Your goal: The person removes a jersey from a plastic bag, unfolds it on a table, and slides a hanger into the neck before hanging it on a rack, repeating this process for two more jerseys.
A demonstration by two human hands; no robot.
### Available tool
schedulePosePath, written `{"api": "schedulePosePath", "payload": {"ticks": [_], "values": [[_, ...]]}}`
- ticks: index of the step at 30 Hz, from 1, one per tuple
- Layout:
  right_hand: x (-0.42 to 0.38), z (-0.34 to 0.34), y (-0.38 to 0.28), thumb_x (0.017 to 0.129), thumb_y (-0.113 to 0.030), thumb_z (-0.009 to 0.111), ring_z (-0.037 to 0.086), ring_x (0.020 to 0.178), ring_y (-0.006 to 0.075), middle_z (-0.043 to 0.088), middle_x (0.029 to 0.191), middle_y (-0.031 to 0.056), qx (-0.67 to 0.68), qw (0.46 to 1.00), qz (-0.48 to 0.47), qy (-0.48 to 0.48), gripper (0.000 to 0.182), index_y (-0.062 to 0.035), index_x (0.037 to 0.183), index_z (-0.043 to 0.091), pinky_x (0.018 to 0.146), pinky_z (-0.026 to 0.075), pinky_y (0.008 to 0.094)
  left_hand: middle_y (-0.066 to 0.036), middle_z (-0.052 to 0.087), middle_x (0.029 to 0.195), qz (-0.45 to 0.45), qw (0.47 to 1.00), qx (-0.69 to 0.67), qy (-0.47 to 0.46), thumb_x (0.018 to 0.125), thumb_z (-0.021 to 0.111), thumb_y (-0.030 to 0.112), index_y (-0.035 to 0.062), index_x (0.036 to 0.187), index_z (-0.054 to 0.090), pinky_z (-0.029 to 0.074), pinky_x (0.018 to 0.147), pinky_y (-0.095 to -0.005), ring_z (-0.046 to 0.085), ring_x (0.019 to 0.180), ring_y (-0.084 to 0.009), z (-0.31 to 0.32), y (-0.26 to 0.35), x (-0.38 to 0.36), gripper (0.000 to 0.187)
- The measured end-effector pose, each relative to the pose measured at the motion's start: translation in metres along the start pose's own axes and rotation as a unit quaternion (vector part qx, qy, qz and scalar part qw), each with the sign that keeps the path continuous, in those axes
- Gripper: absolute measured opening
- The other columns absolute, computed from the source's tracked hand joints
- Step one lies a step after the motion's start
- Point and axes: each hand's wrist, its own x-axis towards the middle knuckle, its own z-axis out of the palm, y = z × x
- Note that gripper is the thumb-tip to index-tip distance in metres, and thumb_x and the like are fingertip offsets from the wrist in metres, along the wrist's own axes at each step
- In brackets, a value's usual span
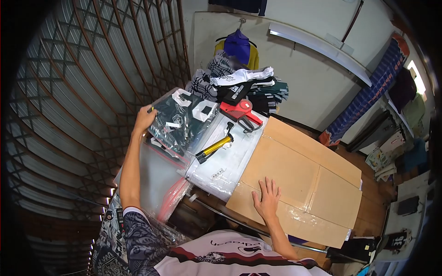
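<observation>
My left hand (pixel 146 118) is closed round a small dark and yellow object, partly hidden by the fingers, at the left edge of a stack of dark shirts in clear plastic bags (pixel 177 122). Flat on a large brown cardboard sheet (pixel 294 161) lies my right hand (pixel 267 198), fingers spread and holding nothing. Between them, on a white plastic-covered surface (pixel 239 156), are a yellow and black hand pump (pixel 215 147) and a red tool with a black handle (pixel 240 112).
Piled folded clothes (pixel 248 87) stand behind the red tool. Clear bags with red edges (pixel 175 198) lie near my left arm. A folding metal gate (pixel 92 92) fills the left side. A blue and orange roll (pixel 368 92) leans at the right wall.
</observation>
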Motion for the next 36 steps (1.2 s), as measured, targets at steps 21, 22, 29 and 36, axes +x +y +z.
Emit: {"api": "schedulePosePath", "payload": {"ticks": [21,22,29,36], "values": [[-0.077,-0.125,0.173,0.096,-0.014,0.073,0.072,0.115,0.0336,0.073,0.128,0.0204,0.367,0.929,0.051,0.012,0.046,0.0003,0.138,0.062,0.1,0.056,0.0423,0.003,0.067,0.087,0.164,0.944,-0.281,0.057,0.095,0.063,0.007,-0.0007,0.102,0.071,0.048,0.07,-0.0239,0.058,0.076,-0.0047,0.137,0.425,-0.149,0.013],[-0.085,-0.135,0.193,0.097,-0.014,0.072,0.073,0.113,0.0313,0.073,0.127,0.0203,0.385,0.92,0.067,0.005,0.045,0.0009,0.138,0.061,0.097,0.058,0.0413,0.002,0.069,0.088,0.162,0.94,-0.29,0.07,0.096,0.063,0.007,-0.0013,0.103,0.071,0.048,0.074,-0.0252,0.059,0.08,-0.0059,0.158,0.44,-0.169,0.013],[-0.141,-0.168,0.32,0.105,-0.017,0.067,0.074,0.107,0.0234,0.074,0.124,0.0193,0.524,0.831,0.186,0.007,0.041,0.0033,0.139,0.058,0.09,0.06,0.0338,-0.009,0.072,0.112,-0.022,0.929,-0.365,0.056,0.101,0.069,0.015,-0.0039,0.123,0.067,0.051,0.093,-0.0349,0.064,0.101,-0.0186,0.359,0.434,-0.342,0.029],[-0.162,-0.188,0.359,0.105,-0.022,0.067,0.076,0.096,0.0244,0.073,0.121,0.0218,0.601,0.749,0.278,-0.022,0.041,0.0043,0.134,0.057,0.074,0.063,0.0337,-0.011,0.074,0.106,-0.147,0.923,-0.345,-0.088,0.096,0.079,0.017,-0.0036,0.119,0.06,0.056,0.084,-0.0324,0.068,0.093,-0.0164,0.436,0.395,-0.533,0.036]]}}
